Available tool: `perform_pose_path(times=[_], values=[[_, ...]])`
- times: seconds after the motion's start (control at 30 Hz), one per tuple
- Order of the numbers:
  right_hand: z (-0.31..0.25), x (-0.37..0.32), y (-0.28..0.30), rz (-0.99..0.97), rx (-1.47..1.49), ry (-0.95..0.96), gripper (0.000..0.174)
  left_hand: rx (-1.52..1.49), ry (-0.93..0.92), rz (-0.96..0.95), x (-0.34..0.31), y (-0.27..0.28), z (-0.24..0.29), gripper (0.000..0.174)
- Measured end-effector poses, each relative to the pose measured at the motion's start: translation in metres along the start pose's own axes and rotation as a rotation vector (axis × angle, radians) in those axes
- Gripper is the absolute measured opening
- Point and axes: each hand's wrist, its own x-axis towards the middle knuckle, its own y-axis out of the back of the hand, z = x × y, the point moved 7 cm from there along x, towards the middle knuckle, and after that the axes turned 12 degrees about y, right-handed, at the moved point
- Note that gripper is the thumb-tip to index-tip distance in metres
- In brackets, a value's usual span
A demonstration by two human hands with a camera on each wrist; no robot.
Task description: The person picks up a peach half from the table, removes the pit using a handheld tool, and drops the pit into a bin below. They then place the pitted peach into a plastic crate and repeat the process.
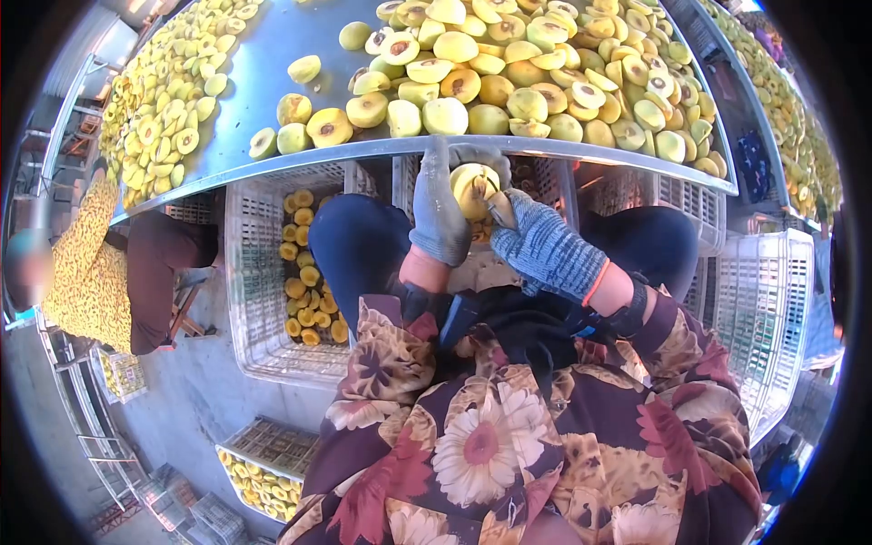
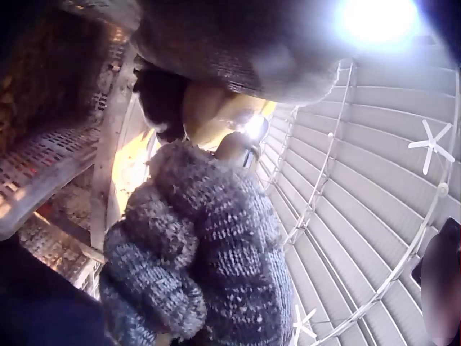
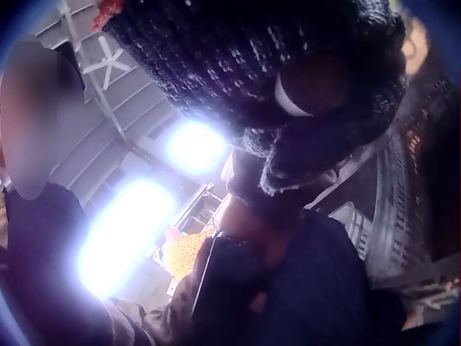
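In the head view my left hand (image 1: 440, 211), in a grey knit glove, holds a yellow peach half (image 1: 472, 193) just below the metal table's front edge. My right hand (image 1: 545, 241), in a blue-grey knit glove with a bare thumb tip, is close against the fruit. It grips a small thin metal tool, mostly hidden by the fingers, at the peach's cut face. The left wrist view shows the curled fingers of the right hand (image 2: 216, 238) close up, the peach half (image 2: 205, 115) just beyond them. In the right wrist view the right glove (image 3: 266, 65) is dark.
Cut peaches (image 1: 545, 82) heap on the metal table (image 1: 263, 109). A white crate (image 1: 245, 318) with orange-yellow halves stands beside my left knee, and another crate (image 1: 758, 318) stands at the right. A person in a yellow patterned top (image 1: 91, 282) sits at the left.
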Motion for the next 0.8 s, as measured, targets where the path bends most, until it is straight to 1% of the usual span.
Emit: perform_pose_path(times=[0.07,0.13,0.17,0.23,0.27,0.33,0.37,0.43,0.47,0.5,0.63,0.67,0.73,0.77,0.8], values=[[0.011,0.001,-0.011,0.033,0.114,-0.035,0.040,-0.045,-0.047,0.105,-0.004,-0.003,0.001,0.058],[0.020,0.000,-0.019,0.082,0.281,-0.108,0.040,-0.191,0.033,0.160,-0.004,0.001,-0.007,0.060],[0.016,-0.001,-0.017,0.047,0.186,-0.101,0.040,-0.265,0.072,0.187,-0.004,0.003,-0.011,0.061],[0.005,-0.001,-0.009,-0.023,-0.007,-0.085,0.040,-0.106,0.028,0.093,-0.004,0.003,-0.004,0.062],[0.011,-0.001,-0.014,-0.044,-0.019,-0.071,0.040,-0.027,0.005,0.047,-0.003,0.003,-0.002,0.063],[0.020,0.001,-0.025,-0.090,-0.039,-0.045,0.039,-0.103,0.077,0.046,0.002,0.009,-0.010,0.064],[0.019,-0.002,-0.024,-0.039,0.071,-0.076,0.039,-0.139,0.114,0.045,0.004,0.010,-0.014,0.064],[0.014,-0.003,-0.018,0.071,0.285,-0.131,0.040,-0.153,0.014,0.185,-0.001,0.008,-0.012,0.064],[0.012,-0.002,-0.017,0.077,0.238,-0.095,0.040,-0.162,-0.036,0.254,-0.004,0.007,-0.009,0.064],[0.010,-0.002,-0.016,0.081,0.193,-0.060,0.040,-0.241,-0.003,0.270,-0.005,0.007,-0.010,0.063],[0.011,0.004,-0.016,0.095,0.002,0.094,0.042,0.181,-0.178,0.244,-0.015,-0.001,0.017,0.057],[0.015,0.003,-0.018,0.072,0.074,0.006,0.041,0.285,-0.219,0.234,-0.018,-0.003,0.022,0.055],[0.016,0.005,-0.015,0.028,0.208,-0.162,0.041,0.242,-0.218,0.237,-0.015,-0.001,0.017,0.051],[0.014,0.004,-0.015,-0.030,0.341,-0.284,0.040,0.098,-0.175,0.247,-0.009,0.007,0.003,0.048],[0.013,0.006,-0.013,-0.032,0.312,-0.257,0.039,-0.045,-0.130,0.257,-0.006,0.014,-0.007,0.046]])
